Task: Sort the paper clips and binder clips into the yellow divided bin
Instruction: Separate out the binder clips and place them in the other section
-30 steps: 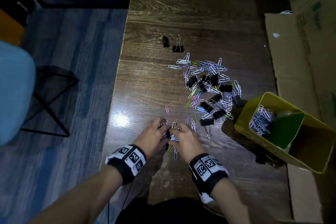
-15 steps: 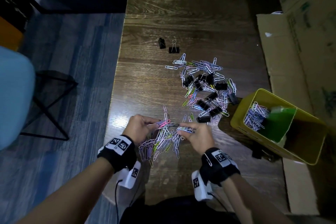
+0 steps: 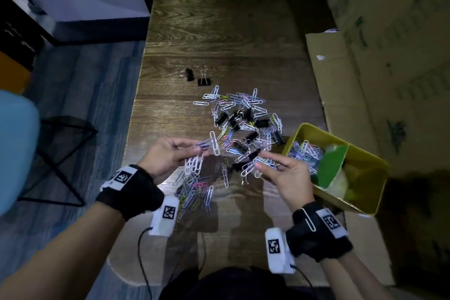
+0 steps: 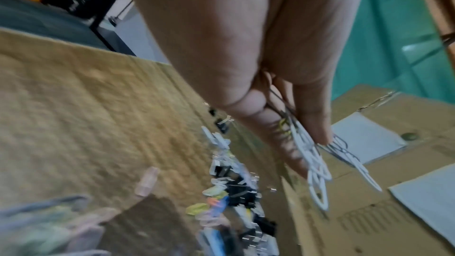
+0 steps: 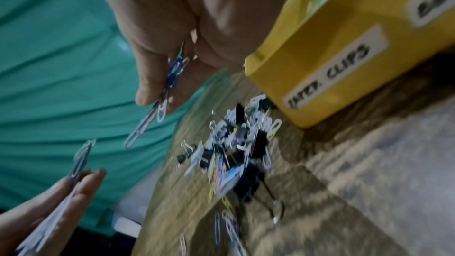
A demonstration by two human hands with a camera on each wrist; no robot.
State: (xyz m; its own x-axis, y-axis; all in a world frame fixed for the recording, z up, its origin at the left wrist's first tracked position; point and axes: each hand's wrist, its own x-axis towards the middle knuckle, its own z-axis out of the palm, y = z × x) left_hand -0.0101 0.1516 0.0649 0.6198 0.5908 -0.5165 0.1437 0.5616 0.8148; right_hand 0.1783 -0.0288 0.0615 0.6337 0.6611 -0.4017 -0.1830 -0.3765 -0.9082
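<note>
1. Our left hand [image 3: 168,156] is raised off the wooden table [image 3: 219,31], thumb and fingers pinching a bunch of white paper clips [image 3: 194,162]; more stick out from the fingertips toward the right hand.
2. Our right hand [image 3: 285,178] is also lifted, fingers curled and pinching a second bunch of paper clips [image 3: 260,164], mostly white and blue; a few dangle below the thumb.
3. The two hands sit level with each other, apart, fingertips facing inward.
4. Under and just behind the left hand lies a loose heap of coloured clips [image 3: 194,192] on the table.
5. Ahead of both hands is the main mixed pile [image 3: 243,122] of paper clips and black binder clips; two stray binder clips [image 3: 198,78] sit further out beyond it.
6. The yellow divided bin [image 3: 365,187] sits just right of the right hand, tilted; its near compartment holds paper clips, with a green divider [image 3: 331,168] behind them.
7. The right wrist view shows a "PAPER CLIPS" label [image 5: 332,69] on the bin wall; the second label is blurred.
8. Cardboard [image 3: 341,80] lies right of the bin.
</note>
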